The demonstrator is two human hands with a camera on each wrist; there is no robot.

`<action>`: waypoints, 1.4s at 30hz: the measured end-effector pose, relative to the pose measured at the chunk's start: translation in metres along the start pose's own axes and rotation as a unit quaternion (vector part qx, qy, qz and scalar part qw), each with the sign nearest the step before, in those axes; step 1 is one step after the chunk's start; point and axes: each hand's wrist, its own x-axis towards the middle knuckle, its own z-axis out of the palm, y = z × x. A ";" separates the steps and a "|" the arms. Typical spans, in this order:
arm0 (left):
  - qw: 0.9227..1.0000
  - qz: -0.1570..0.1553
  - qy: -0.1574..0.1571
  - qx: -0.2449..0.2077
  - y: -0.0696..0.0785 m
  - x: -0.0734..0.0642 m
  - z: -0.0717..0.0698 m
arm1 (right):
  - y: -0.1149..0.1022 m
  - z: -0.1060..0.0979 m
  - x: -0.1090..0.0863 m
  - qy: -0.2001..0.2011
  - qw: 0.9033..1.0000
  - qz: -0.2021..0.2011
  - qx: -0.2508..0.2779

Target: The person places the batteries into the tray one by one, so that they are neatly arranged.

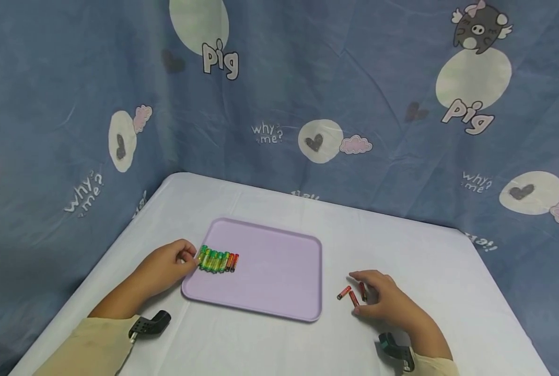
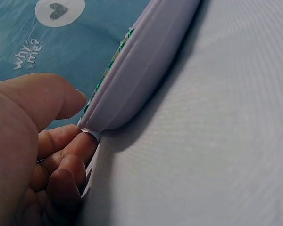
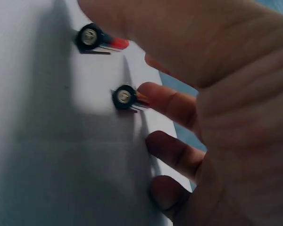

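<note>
My left hand (image 1: 169,263) is at the left edge of a lilac tray (image 1: 275,271), thumb and curled fingers on either side of the rim (image 2: 127,80) in the left wrist view. Beside its fingertips, inside the tray, lies a row of several green batteries (image 1: 213,260), with two red batteries (image 1: 231,262) at the right end. My right hand (image 1: 385,297) reaches low over the table, thumb and forefinger spread around three loose red-and-black batteries (image 1: 344,292). In the right wrist view, two battery ends (image 3: 89,36) face the camera near the thumb and a fingertip; the third is hidden.
A white cloth (image 1: 260,344) covers the table. The tray stands left of centre, with the loose batteries to its right. A blue printed curtain (image 1: 270,94) hangs behind and along the left side. Black camera mounts (image 1: 152,324) sit at both wrists.
</note>
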 end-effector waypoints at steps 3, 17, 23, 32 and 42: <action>1.000 0.001 -0.002 -0.001 -0.001 0.000 -0.001 | -0.001 0.003 0.002 0.006 0.999 -0.035 -0.019; 1.000 -0.001 -0.005 0.000 0.001 0.000 -0.001 | -0.001 0.009 0.005 0.019 0.999 -0.015 -0.036; 1.000 -0.008 -0.009 0.004 0.002 0.001 0.000 | 0.000 0.013 0.006 0.033 0.999 -0.012 -0.040; 1.000 -0.009 -0.010 0.003 0.002 0.000 0.000 | -0.005 0.007 0.005 0.017 0.998 0.005 -0.053; 1.000 -0.008 -0.010 -0.002 0.003 0.000 0.000 | -0.006 -0.011 -0.010 -0.025 0.999 0.004 -0.044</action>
